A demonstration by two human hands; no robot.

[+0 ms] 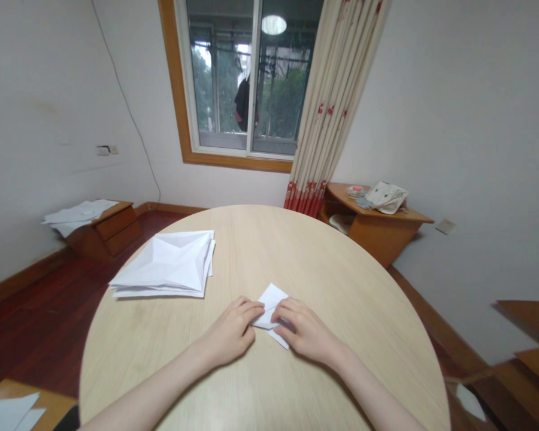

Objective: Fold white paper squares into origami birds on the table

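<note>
A small piece of folded white paper [270,294] lies on the round wooden table [296,251], one corner pointing away from me and a flap sticking out toward me. My left hand [236,330] is closed on the paper's left corner, fingertips on top and thumb below. From the other side my right hand [304,328] pinches the right part, its fingers curled over and its thumb near the lower flap. Part of the paper is hidden under the right fingers.
A stack of creased white paper sheets [170,263] rests at the table's left. Low wooden cabinets stand beyond the table: papers [83,212] lie on the left one, a cloth bag [386,196] on the right one. More white paper [9,413] lies on a wooden surface at lower left.
</note>
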